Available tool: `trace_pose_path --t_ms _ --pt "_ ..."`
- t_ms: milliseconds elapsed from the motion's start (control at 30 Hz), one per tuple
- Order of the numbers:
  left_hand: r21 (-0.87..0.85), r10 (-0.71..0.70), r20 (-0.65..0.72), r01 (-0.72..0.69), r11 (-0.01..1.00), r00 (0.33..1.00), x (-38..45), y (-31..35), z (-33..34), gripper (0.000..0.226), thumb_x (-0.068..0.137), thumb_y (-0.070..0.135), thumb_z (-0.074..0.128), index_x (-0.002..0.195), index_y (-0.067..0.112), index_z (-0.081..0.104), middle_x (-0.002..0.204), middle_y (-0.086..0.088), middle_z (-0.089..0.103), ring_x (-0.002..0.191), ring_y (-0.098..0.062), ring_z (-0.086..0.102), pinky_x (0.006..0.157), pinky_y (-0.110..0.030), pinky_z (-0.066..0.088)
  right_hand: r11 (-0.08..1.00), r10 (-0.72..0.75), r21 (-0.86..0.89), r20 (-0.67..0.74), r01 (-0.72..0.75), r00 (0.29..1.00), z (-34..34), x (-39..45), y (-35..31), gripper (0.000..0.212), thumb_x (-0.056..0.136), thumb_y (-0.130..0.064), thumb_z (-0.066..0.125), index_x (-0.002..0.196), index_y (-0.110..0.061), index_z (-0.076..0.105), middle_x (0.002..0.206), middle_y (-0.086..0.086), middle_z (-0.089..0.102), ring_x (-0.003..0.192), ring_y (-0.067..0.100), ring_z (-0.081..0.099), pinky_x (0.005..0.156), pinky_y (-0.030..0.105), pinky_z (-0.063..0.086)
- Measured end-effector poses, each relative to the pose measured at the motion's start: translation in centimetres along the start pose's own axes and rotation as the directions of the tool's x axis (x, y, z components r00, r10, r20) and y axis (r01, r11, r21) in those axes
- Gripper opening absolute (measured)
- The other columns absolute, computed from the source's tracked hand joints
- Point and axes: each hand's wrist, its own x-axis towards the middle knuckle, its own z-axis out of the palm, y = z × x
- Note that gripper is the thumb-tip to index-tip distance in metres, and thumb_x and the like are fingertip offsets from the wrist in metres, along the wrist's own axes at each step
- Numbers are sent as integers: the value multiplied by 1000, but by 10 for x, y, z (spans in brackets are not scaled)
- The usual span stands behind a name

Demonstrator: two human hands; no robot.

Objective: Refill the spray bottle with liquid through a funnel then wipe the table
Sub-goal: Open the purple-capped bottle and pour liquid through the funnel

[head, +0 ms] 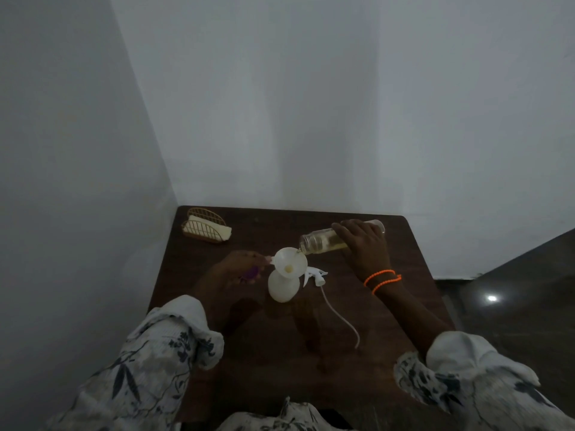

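Note:
A white spray bottle (283, 286) stands near the middle of the dark wooden table (311, 353) with a white funnel (291, 261) set in its neck. My right hand (362, 244) grips a clear bottle (320, 241) of yellowish liquid, tipped on its side with its mouth over the funnel's rim. My left hand (239, 267) pinches the funnel's left edge and also holds a small purple thing (250, 273) in its palm. The white spray head (314, 275) with its long dip tube (339, 315) lies on the table to the right of the spray bottle.
A gold wire holder (205, 225) with pale napkins or a cloth stands at the table's far left corner. Walls close in behind and to the left. The floor drops away to the right of the table.

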Motion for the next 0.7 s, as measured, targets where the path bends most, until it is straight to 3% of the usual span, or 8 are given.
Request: trace_pose_path --t_ms 67,233,433,700 --pt "0 4 -8 -4 1000 1000 0 -1 -1 32 88 33 80 115 16 74 116 -14 72 110 -33 70 85 -40 59 1000 0 -3 5 0 1000 0 1 0 60 74 -16 78 131 -19 61 125 8 65 117 29 59 94 49 46" --pt "31 0 -19 0 1000 1000 -3 2 1 34 92 34 76 119 14 71 117 -13 71 113 -33 69 100 -47 57 1000 -5 -6 5 5 1000 1 2 0 59 76 -16 77 132 -20 59 126 7 65 118 28 58 95 47 45" --pt "49 4 -23 -3 999 1000 -3 -1 -1 33 90 36 78 115 17 73 113 -11 73 112 -33 70 99 -46 57 1000 -7 -14 16 7 1000 0 2 4 59 76 -15 75 133 -21 59 127 6 64 118 28 58 94 47 45" --pt "-6 21 -2 -21 1000 1000 -7 -1 0 30 92 28 76 118 15 71 114 -12 72 100 -25 70 84 -36 59 1000 -3 -23 4 3 1000 -1 -1 5 59 75 -14 78 132 -20 60 126 7 64 118 29 58 95 48 45"
